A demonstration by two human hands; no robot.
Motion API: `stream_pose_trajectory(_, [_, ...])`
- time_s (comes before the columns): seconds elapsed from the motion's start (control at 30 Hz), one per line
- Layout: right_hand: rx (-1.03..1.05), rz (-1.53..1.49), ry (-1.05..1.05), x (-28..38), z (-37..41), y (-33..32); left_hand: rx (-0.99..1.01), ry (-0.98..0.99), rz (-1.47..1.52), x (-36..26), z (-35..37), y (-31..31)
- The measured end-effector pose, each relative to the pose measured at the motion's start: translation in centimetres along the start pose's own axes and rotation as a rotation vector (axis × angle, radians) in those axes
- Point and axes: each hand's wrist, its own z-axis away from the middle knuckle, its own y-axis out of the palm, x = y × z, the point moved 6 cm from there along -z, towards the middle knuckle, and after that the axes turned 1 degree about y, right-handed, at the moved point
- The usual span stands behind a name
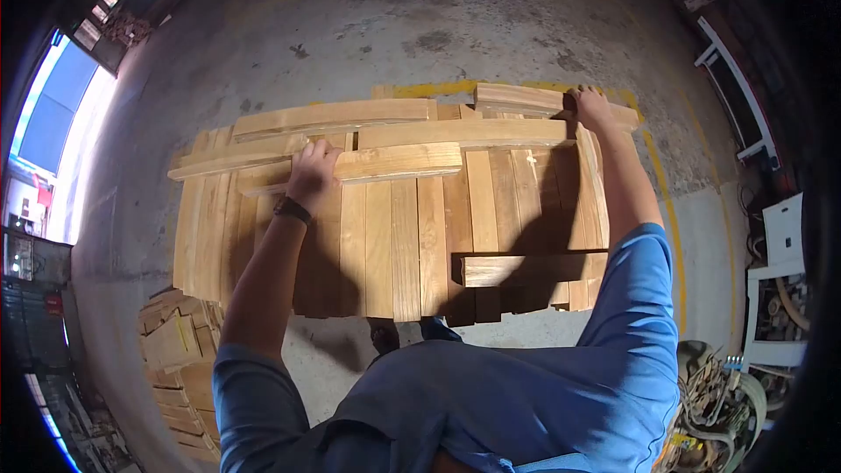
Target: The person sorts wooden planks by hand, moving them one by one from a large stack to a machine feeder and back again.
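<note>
Wooden boards point(405, 236) lie side by side in a broad stack in front of me, with loose pieces across their far part. My left hand point(314, 177), with a dark band at the wrist, is closed over a short wooden piece point(399, 161) at its left end. At the far right, my right hand point(592, 109) grips a wooden piece point(521, 98) along the stack's far edge; its fingertips are partly hidden. Between the hands lies a long piece point(464, 132). Another short piece point(534, 270) rests crosswise near the front right.
More wood pieces point(180, 346) are piled on the floor at the lower left. Hoses and cables point(723, 412) lie at the lower right beside a white machine frame point(780, 352). Yellow lines point(659, 184) mark the concrete floor. A bright doorway point(66, 136) is at the left.
</note>
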Motion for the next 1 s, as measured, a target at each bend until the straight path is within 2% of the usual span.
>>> stream_pose_trajectory(0.1, [-0.096,-0.011,0.011,-0.4,1.4,-0.4,0.016,0.047,0.000,-1.7,1.3,-1.1])
stream_pose_trajectory(0.17, [-0.131,-0.014,0.062,-1.2,2.9,-1.0,-0.049,0.066,0.063,-2.4,2.9,-1.8])
stream_pose_trajectory(0.2, [-0.181,-0.121,0.089,-1.5,3.7,-1.8,-0.080,0.076,0.097,-2.7,3.9,-2.1])
stream_pose_trajectory(0.3, [-0.265,-0.099,0.101,-2.6,6.4,-4.7,0.050,0.057,0.178,-3.4,6.5,-3.0])
stream_pose_trajectory(0.4, [-0.299,-0.112,0.015,-2.9,9.9,-9.0,0.093,-0.021,0.120,-2.7,9.2,-3.8])
stream_pose_trajectory(0.43, [-0.309,-0.117,-0.013,-2.7,11.2,-10.6,0.046,-0.021,0.074,-2.1,10.4,-4.2])
stream_pose_trajectory(0.5, [-0.339,-0.183,-0.055,-1.4,14.1,-14.2,-0.046,-0.016,-0.017,-0.8,12.3,-5.0])
stream_pose_trajectory(0.6, [-0.403,-0.297,-0.090,2.6,17.9,-19.3,0.011,-0.048,0.019,-0.6,13.0,-8.2])
stream_pose_trajectory(0.7, [-0.443,-0.409,-0.204,6.9,19.6,-20.3,-0.005,-0.056,0.000,-1.0,14.5,-9.9])
stream_pose_trajectory(0.73, [-0.368,-0.442,-0.184,9.0,19.8,-19.8,-0.038,-0.040,-0.047,-0.9,15.4,-9.7])
stream_pose_trajectory(0.77, [-0.335,-0.413,-0.259,10.5,18.9,-17.3,-0.071,-0.022,-0.093,-0.7,16.2,-9.7])
stream_pose_trajectory(0.83, [0.113,-0.283,-0.179,15.1,16.9,-11.5,-0.086,-0.005,-0.092,-1.0,16.9,-9.9])
stream_pose_trajectory(0.87, [-0.124,-0.294,-0.246,15.4,16.5,-9.4,-0.094,0.002,-0.094,-1.0,17.2,-10.1])
stream_pose_trajectory(1.0, [0.057,-0.323,-0.214,18.1,15.4,-9.8,-0.072,-0.010,0.108,-0.4,18.5,-8.8])
